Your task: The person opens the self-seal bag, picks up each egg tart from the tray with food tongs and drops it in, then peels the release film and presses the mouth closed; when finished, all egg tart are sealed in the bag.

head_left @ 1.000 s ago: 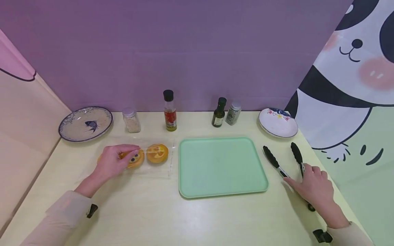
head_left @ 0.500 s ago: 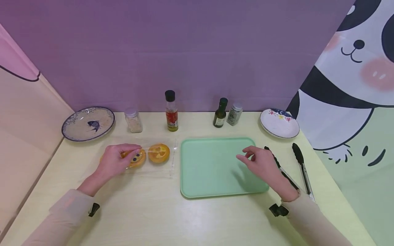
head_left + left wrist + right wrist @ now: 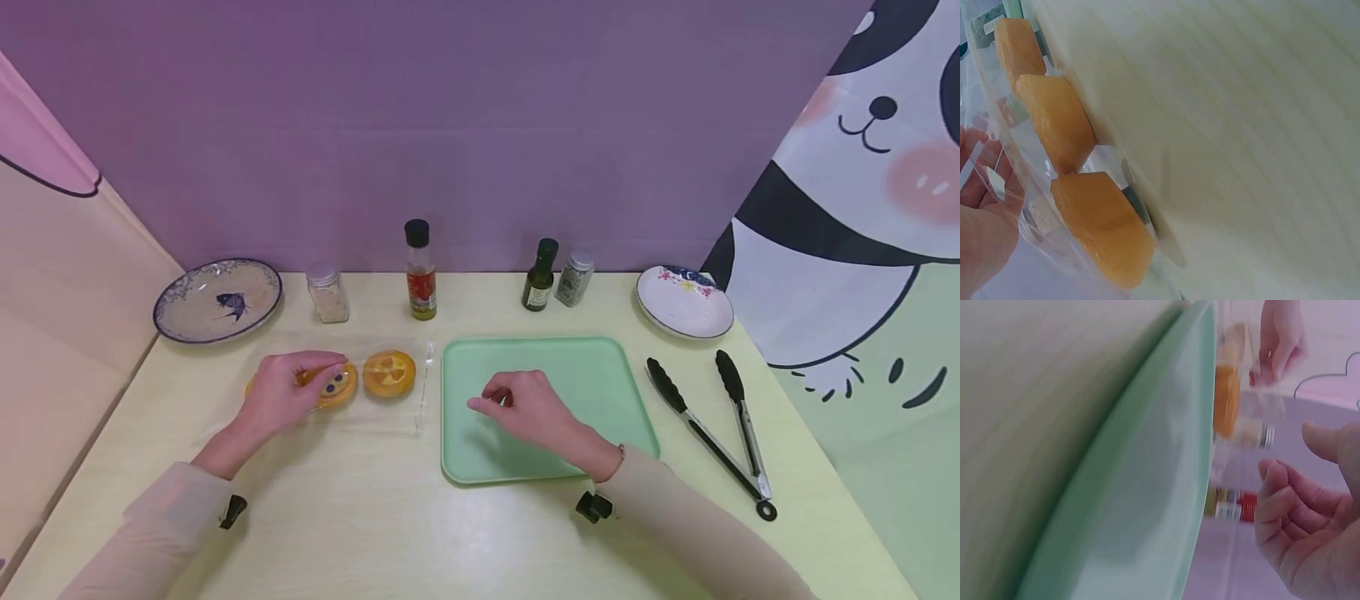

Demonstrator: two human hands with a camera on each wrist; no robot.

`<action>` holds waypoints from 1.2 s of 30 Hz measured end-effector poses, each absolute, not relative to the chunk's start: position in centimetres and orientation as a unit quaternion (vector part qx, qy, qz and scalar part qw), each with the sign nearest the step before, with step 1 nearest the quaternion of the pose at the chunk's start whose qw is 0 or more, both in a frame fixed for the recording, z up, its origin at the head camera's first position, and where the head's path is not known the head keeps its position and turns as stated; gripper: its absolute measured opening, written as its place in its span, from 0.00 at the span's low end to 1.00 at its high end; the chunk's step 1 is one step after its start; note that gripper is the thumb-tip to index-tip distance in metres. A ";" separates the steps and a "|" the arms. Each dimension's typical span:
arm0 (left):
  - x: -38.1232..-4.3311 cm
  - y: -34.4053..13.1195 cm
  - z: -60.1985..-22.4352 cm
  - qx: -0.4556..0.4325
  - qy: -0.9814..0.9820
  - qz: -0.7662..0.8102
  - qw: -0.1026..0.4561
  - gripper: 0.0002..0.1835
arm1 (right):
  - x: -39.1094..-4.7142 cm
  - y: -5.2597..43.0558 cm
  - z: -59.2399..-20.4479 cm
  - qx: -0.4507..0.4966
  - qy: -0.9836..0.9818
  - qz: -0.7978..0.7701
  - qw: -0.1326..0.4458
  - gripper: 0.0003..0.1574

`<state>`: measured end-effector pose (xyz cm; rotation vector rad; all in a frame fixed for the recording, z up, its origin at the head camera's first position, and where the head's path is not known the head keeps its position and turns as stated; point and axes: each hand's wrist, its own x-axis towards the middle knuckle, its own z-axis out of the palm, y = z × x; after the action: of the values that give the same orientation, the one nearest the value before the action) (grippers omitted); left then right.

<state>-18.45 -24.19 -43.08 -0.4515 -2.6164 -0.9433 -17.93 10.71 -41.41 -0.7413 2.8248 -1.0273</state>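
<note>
At the near side, two pale sleeves are seen, the right one (image 3: pixel 697 517) reaching farther inward than the left one (image 3: pixel 180 508), each with a black device at the cuff, above a cream table (image 3: pixel 375 533). Over a green tray (image 3: pixel 592 383) the right hand (image 3: pixel 528 407) is held, its fingers loosely bent and thumb apart, with nothing gripped; a shadow is cast on the tray below it. To the tray's right, tongs (image 3: pixel 723 457) are laid with their two arms spread and their ring end turned nearer. To the tray's left, a clear plastic bag (image 3: pixel 378 412) is pinched between thumb and forefinger of the left hand (image 3: pixel 281 393). Three orange rounds (image 3: pixel 389 372) are contained in the bag in a row, one of them mostly covered by that hand in the head view; dark spots are seen on the middle one.

Along the far edge are set, from left to right, a fish-patterned plate (image 3: pixel 198 312), a jar with pale contents (image 3: pixel 328 296), a black-capped bottle (image 3: pixel 422 279), a small dark bottle (image 3: pixel 538 279), a jar with a grey lid (image 3: pixel 575 282) and a flower-patterned plate (image 3: pixel 678 312). Behind them a purple backdrop (image 3: pixel 480 133) is hung, with a panda picture (image 3: pixel 825 267) shown at its right.
</note>
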 end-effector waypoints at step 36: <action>-18.5 -24.2 -42.7 -0.150 -0.910 -0.351 0.161 0.07 | -15.4 -1.5 -42.7 -0.014 0.825 -0.506 0.252 0.30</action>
<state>-18.47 -24.16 -42.71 -0.4284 -2.5983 -1.0031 -15.40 -1.46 -42.72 -0.0375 2.2450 -1.3753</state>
